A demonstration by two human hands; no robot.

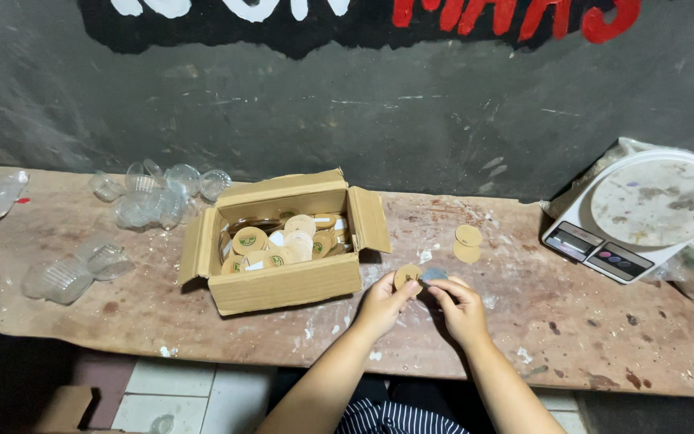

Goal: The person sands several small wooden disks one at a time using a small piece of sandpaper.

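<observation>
My left hand pinches a round brown paper sticker disc just right of the open cardboard box. My right hand meets it from the right, fingertips on a small pale piece at the disc's edge. The box holds several round brown and white discs. Two more brown discs lie flat on the worn wooden board, beyond my hands.
Several clear plastic cups and lids lie scattered at the back left, more cups at the near left. A white kitchen scale sits at the right. A dark painted wall runs behind; tiled floor shows below the board's front edge.
</observation>
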